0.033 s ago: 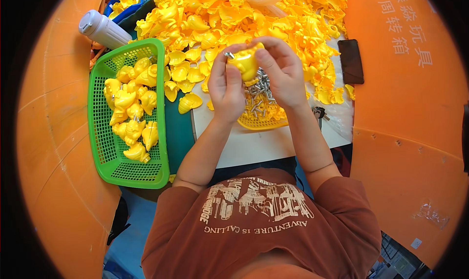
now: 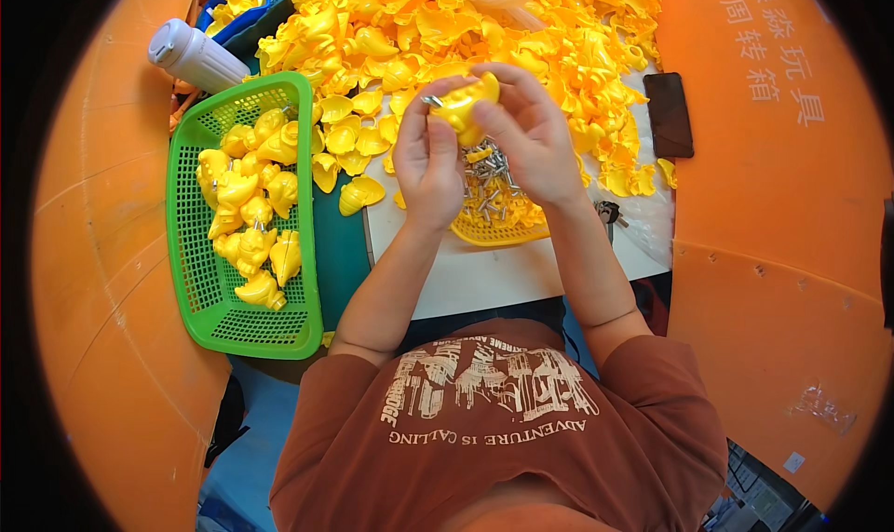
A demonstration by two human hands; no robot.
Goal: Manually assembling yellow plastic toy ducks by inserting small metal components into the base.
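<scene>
Between both hands, above the worktable, is a glossy yellow plastic toy figure [image 2: 463, 113]. My left hand [image 2: 431, 164] is closed round its left side, and a small silver metal pin [image 2: 432, 101] sticks out there. My right hand [image 2: 531, 146] grips the other side, its thumb pressed on the front and its fingers behind. Below the hands stands a yellow basket [image 2: 498, 238] with loose silver metal pins [image 2: 492, 174] and yellow pieces in it, partly hidden by my hands. To the left, a green basket [image 2: 179, 225] holds several yellow figures [image 2: 240, 189], some with metal pins showing.
A large heap of yellow plastic shell pieces [image 2: 391, 34] covers the far table. A white bottle [image 2: 197, 57] and a blue bin [image 2: 219, 3] stand at the far left. On the right are a dark phone [image 2: 669, 113], keys [image 2: 610, 214] and an orange panel [image 2: 773, 206].
The yellow toy figure has tilted and turned slightly between my hands, its right end now higher. My right thumb has shifted a little left and down.
</scene>
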